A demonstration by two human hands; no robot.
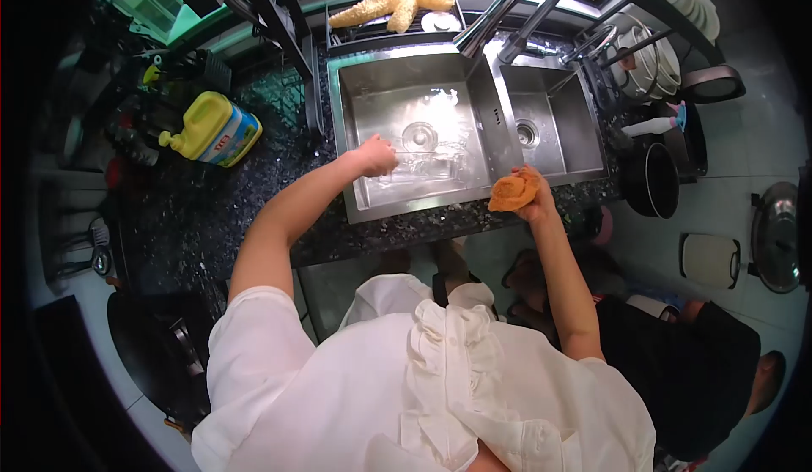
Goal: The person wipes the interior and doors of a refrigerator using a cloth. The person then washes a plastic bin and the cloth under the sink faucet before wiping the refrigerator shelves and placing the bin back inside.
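Over the left part of the large steel basin (pixel 364 125) is my left hand (pixel 375 156), its fingers curled together; whether anything is between them is too small to make out. Something clear and glossy, perhaps water or a transparent item, lies on the basin floor beside it. My right hand (pixel 531 201) grips a crumpled orange cloth (pixel 512 191) at the front edge of the sink, below the smaller basin (pixel 554 125). A chrome faucet (pixel 507 7) arches over the back of the sink.
A yellow jug (pixel 222 131) stands on the dark counter (pixel 203 218) at left. Behind the sink, a rack (pixel 393 39) holds loofah-like pieces (pixel 368 9). A black pot (pixel 650 179) and dishes (pixel 647 66) are at right. Another person (pixel 677 362) in dark clothing is at lower right.
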